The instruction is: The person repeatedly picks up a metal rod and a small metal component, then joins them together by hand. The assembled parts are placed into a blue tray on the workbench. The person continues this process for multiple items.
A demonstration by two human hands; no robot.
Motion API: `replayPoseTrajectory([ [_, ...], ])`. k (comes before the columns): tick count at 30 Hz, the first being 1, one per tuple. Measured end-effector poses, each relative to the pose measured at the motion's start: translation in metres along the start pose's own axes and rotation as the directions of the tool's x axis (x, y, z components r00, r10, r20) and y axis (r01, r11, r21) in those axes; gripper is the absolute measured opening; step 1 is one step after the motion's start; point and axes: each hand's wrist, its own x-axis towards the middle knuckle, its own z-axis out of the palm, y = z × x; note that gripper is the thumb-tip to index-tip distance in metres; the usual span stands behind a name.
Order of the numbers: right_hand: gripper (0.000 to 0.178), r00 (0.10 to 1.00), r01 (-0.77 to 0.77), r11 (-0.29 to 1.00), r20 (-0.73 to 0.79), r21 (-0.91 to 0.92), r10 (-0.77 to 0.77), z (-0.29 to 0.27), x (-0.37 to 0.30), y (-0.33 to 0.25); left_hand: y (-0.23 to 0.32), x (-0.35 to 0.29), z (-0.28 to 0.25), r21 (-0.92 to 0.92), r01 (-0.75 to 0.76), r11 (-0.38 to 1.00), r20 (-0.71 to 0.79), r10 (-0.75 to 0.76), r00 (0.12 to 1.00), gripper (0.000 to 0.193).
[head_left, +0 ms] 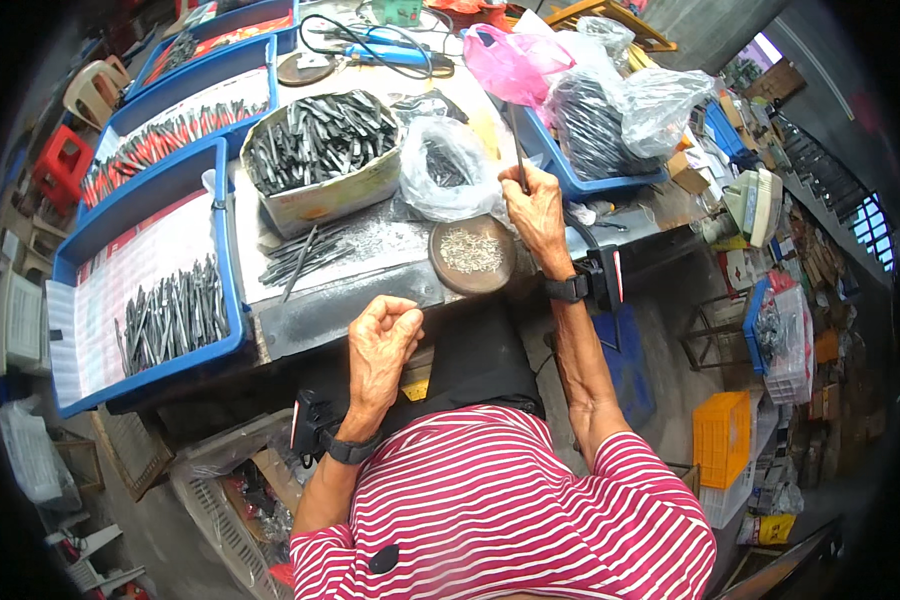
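My right hand [538,218] is closed on a thin dark stick-like tool [517,148], which points away from me over the table. Below and left of that hand, near the table's front edge, sits a round brown dish [470,285] of small pale metal pieces [473,250]. At the table edge my left hand [380,352] has its thumb and fingers pressed together; whatever they may hold is too small to make out. Beyond it lies a loose pile of slim black strips [305,262]. An opened clear plastic bag [420,190] with small dark parts stands behind the dish.
A worn box [315,200] heaped with black pieces stands behind the strips. Blue trays [232,290] line the left side. At the right, a blue bin [605,187] holds bagged black parts beside a pink bag [500,65]. Blue-handled corded tools [385,52] lie at the back.
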Motion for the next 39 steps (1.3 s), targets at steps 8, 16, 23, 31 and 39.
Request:
replayPoseTrajectory([
  [8,0.021,0.995,-0.104,0.967,-0.010,-0.234,0.104,-0.016,-0.006,0.041,0.006,0.000,0.001,0.088,0.024,0.996,0.013,-0.025,1.000,0.008],
  [16,0.025,0.991,-0.083,0.953,0.077,-0.292,0.110,-0.013,-0.005,0.043,0.005,0.000,-0.004,0.113,-0.045,0.993,0.001,0.045,0.999,0.009],
  [23,0.024,0.985,0.021,0.904,0.162,-0.426,0.054,-0.009,-0.005,0.047,0.009,0.000,0.003,0.033,-0.096,0.995,-0.012,0.097,0.995,0.011],
  [31,0.012,0.997,0.058,0.886,0.065,-0.460,-0.031,0.000,-0.007,0.048,0.006,0.004,-0.002,-0.039,-0.097,0.994,0.011,0.098,0.995,0.010],
  [39,0.016,0.997,-0.056,0.945,0.026,-0.322,0.068,-0.005,-0.009,0.044,0.003,0.005,-0.008,-0.104,-0.039,0.994,0.067,0.046,0.997,0.011],
])
